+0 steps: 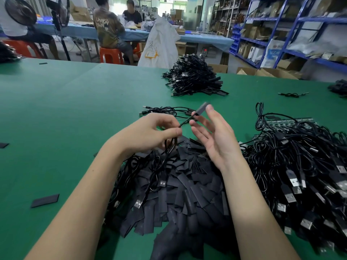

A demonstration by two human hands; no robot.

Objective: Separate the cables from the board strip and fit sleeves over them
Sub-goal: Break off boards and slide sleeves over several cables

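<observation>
Cable (pixel 185 123) runs from left hand (pixel 150 132) grip to sleeved end beyond right hand (pixel 214 136).

Beyond the far edge of the green-covered desk (pixel 75 94) stands a tall white plastic sack with yellow markings (pixel 159 44). Left of the sack, two orange plastic stools (pixel 109 55) sit under a long blue-topped workbench (pixel 187 37), where two people sit, one in a brown printed shirt (pixel 108 28) and one in a black shirt (pixel 132 15). Further left of the sack are two black standing fans (pixel 20 11). Right of the sack, blue metal shelving racks (pixel 281 25) hold cartons and white packets, and brown cardboard boxes (pixel 262 72) lie on the floor below them.
</observation>
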